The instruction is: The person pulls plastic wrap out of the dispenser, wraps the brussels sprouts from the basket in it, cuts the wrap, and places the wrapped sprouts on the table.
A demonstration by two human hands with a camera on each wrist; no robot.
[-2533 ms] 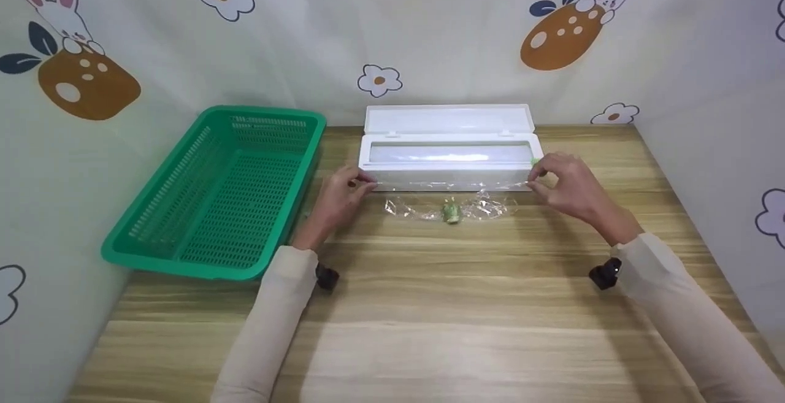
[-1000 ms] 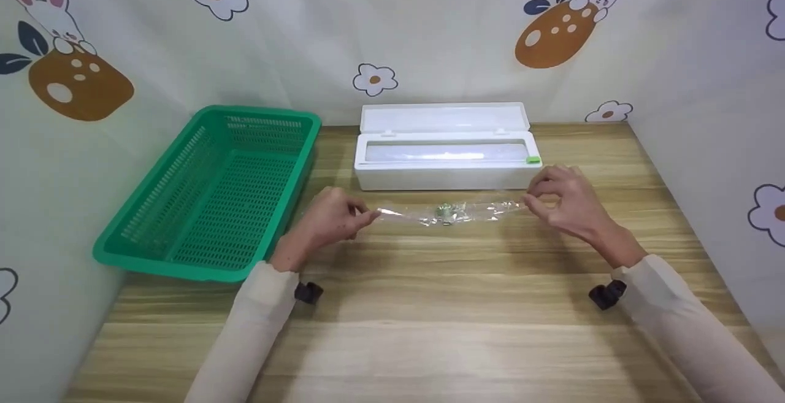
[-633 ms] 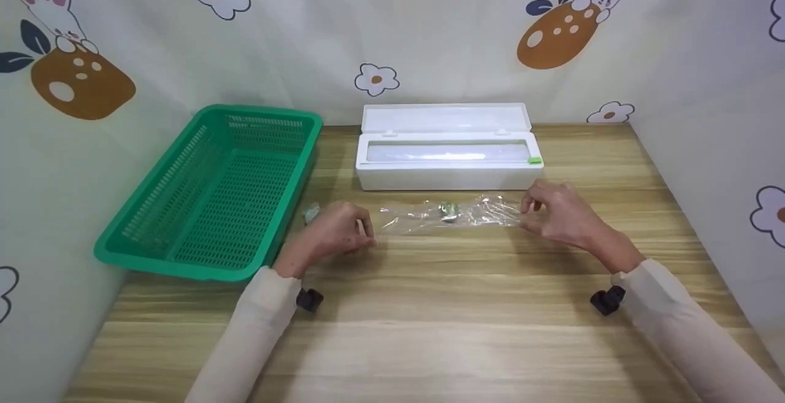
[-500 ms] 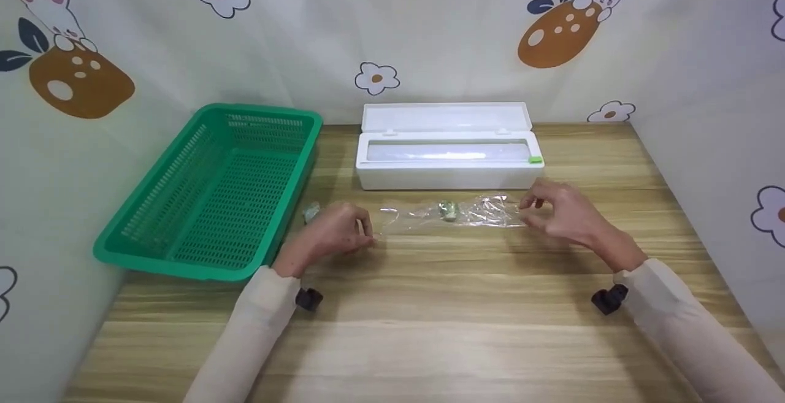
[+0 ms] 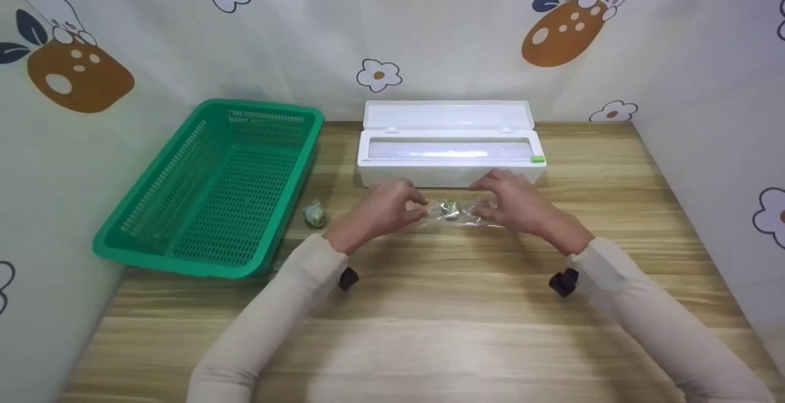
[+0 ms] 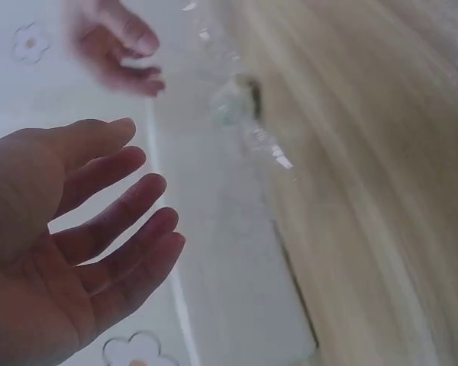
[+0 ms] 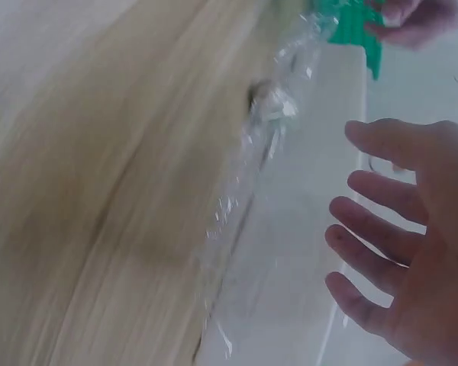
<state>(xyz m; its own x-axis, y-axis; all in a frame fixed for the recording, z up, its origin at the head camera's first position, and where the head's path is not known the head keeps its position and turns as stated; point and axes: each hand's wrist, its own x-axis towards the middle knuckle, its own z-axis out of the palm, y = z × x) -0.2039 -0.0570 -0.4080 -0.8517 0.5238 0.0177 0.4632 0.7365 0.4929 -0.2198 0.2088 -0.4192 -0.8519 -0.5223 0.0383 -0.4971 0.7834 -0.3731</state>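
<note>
A small green vegetable piece (image 5: 451,209) lies on the table in front of the box, covered by a crinkled strip of clear cling film (image 5: 432,214) that reaches out to both sides. To its left is my left hand (image 5: 387,210), fingers loosely bent and apart; the left wrist view shows nothing in that hand (image 6: 84,229). On the other side, above the film's right end, is my right hand (image 5: 515,203). Its fingers (image 7: 374,229) are spread, without anything between them, in the right wrist view. Whether any fingertip touches the film cannot be told.
Behind the hands stands a white cling film box (image 5: 451,176), lid up, with a green slider (image 5: 537,159) at its right end. A green plastic basket (image 5: 184,267) is at the left. Beside it lies another film-wrapped green piece (image 5: 315,214). A printed cloth (image 5: 454,35) hangs behind.
Both hands drew the film's far edge forward over the green piece and let go of its ends. They have since moved inward, and the wrapped piece by the basket is uncovered.
</note>
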